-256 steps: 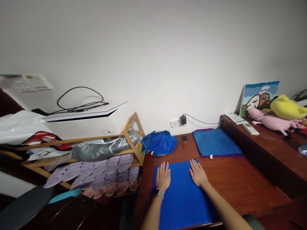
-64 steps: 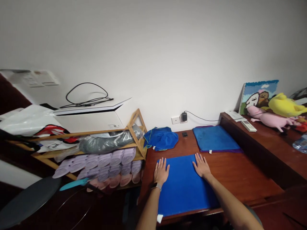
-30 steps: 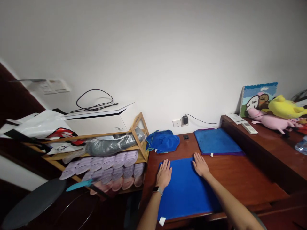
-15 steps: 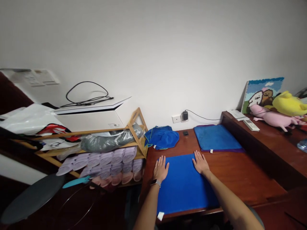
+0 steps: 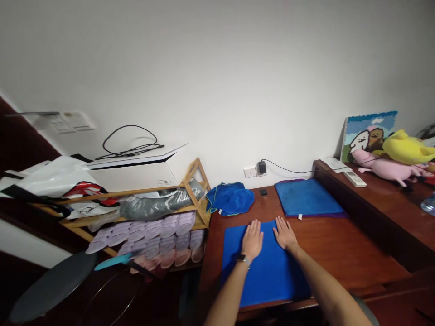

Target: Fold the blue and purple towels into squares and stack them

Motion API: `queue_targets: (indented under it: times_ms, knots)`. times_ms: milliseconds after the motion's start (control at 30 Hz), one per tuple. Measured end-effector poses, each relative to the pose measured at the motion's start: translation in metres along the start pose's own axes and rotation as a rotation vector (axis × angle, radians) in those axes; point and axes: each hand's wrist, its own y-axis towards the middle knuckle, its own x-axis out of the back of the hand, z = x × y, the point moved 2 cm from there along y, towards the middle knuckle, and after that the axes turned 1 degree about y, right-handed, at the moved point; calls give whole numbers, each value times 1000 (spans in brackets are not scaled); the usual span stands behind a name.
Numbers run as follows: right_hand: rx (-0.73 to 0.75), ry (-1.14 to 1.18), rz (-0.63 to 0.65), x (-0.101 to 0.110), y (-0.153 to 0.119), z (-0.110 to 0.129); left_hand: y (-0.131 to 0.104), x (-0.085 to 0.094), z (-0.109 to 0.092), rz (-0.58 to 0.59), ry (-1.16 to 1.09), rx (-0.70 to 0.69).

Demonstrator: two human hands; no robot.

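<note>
A bright blue cloth (image 5: pixel 268 276) lies flat on the brown wooden table (image 5: pixel 340 249). My left hand (image 5: pixel 252 240) rests palm down on its upper middle part, fingers stretched out, a watch on the wrist. At the cloth's upper right corner lies my right hand (image 5: pixel 284 233), also flat with its fingers spread. Behind the left part of the cloth is a crumpled blue cloth (image 5: pixel 231 198) with a yellow-green edge. A flat stack of blue cloth (image 5: pixel 307 197) over purple sits at the back right.
A wooden rack (image 5: pixel 199 190) with lilac and pink slippers (image 5: pixel 170 226) stands left of the table. On the raised right ledge are a remote (image 5: pixel 355 178) and plush toys (image 5: pixel 384 165). A black plug (image 5: pixel 262 167) sits in the wall socket, its cable running right.
My left hand has slid right, from the cloth's upper left corner to its upper middle. My right hand stays at the upper right corner. The view has shifted slightly.
</note>
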Motion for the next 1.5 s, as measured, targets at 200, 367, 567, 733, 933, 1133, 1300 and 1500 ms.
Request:
queue_targets:
  times_ms: [200,367,567,733,933,1133,1300,1500]
  knots:
    - [1,3,12,-1,1,-2,4,-28,-9,71,-28,94]
    - [-8,-1,18,3,-1,-1,-34,-8,86,25,74,292]
    - [-23,7,54,10,-3,3,-49,14,122,77,84,355]
    - [-52,70,109,29,2,2,-42,29,70,-4,46,246]
    - [163,109,-179,19,-52,-2,-48,19,-35,-59,-52,-81]
    - [115,26,-48,-13,-101,0,-62,0,-52,82,-69,-38]
    - [105,15,-38,-11,-98,1,-60,-2,-63,88,-42,-9]
    - [114,16,-52,-12,-99,1,-75,-9,-64,58,-26,-3]
